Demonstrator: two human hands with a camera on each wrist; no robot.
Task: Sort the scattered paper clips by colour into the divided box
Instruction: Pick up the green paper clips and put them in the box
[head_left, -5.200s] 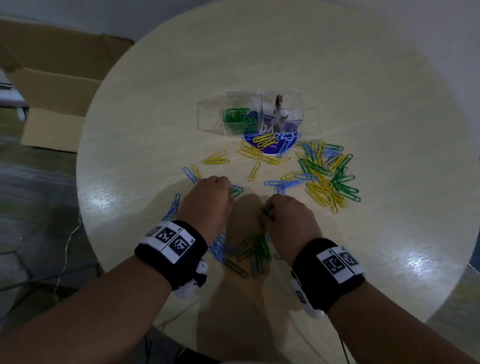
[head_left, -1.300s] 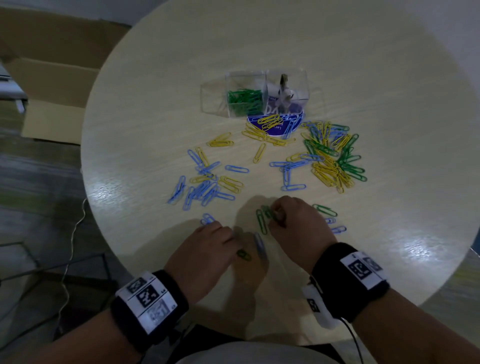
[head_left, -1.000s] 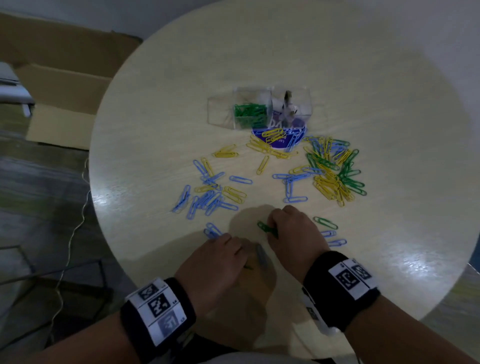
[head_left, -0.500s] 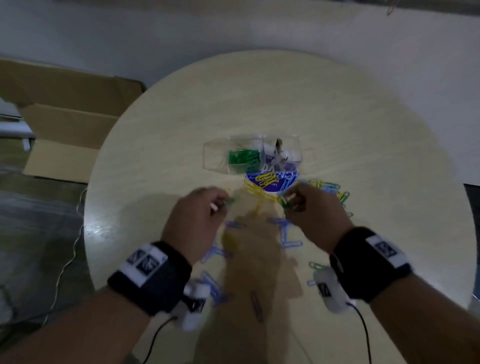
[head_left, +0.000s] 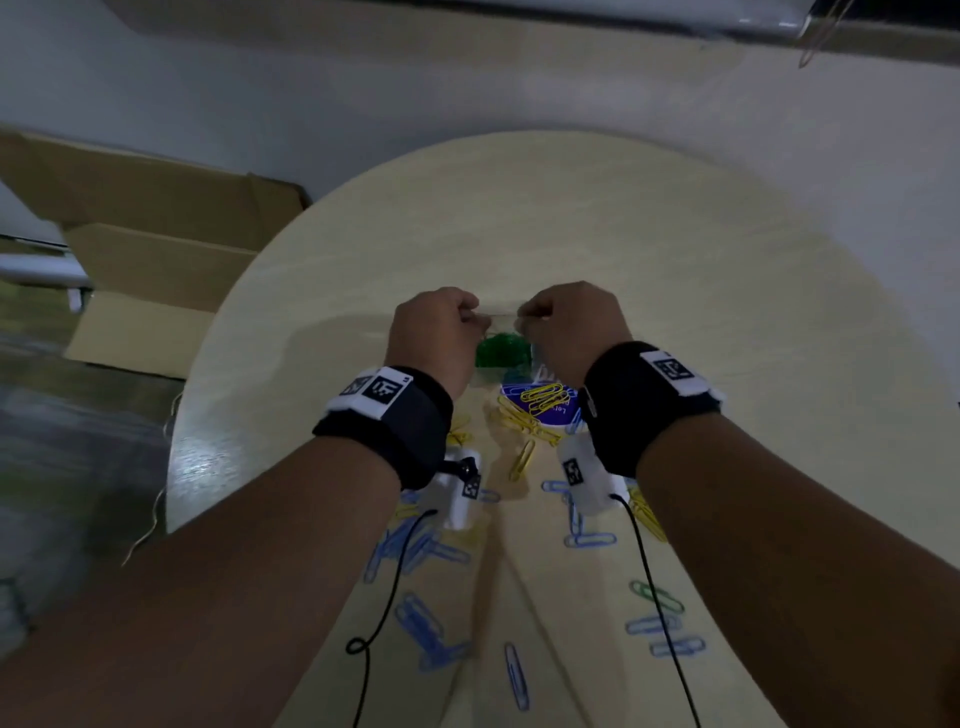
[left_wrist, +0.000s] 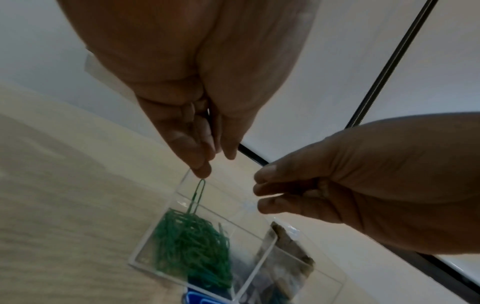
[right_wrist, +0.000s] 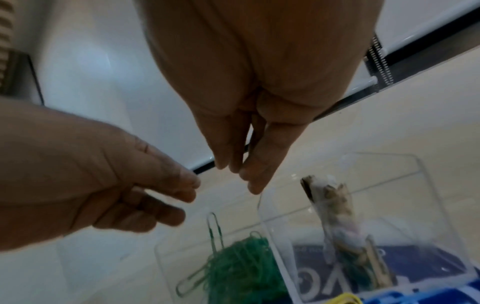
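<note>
Both hands hover over the clear divided box (right_wrist: 389, 185) at the middle of the round table (head_left: 727, 312). My left hand (head_left: 441, 327) points its fingers (left_wrist: 200, 164) down over the compartment with the green clip pile (left_wrist: 192, 242). One green clip (left_wrist: 198, 195) stands on end just under those fingertips; the right wrist view shows it (right_wrist: 215, 232) clear of them. My right hand (head_left: 563, 322) hangs beside it, fingers (right_wrist: 255, 174) straight and holding nothing. Blue clips (head_left: 415, 618), yellow clips (head_left: 522, 460) and a green clip (head_left: 657, 597) lie scattered on the near side.
The box's right compartment holds a brown and white bundle (right_wrist: 335, 216). A blue round label (head_left: 550, 415) with yellow clips lies in front of the box. An open cardboard carton (head_left: 156, 249) stands left of the table. Black cables (head_left: 384, 597) hang from my wrists.
Both hands rose from the table's near edge, where they picked up green clips, and moved forward over the box. The right hand's green clips are gone from its fingers.
</note>
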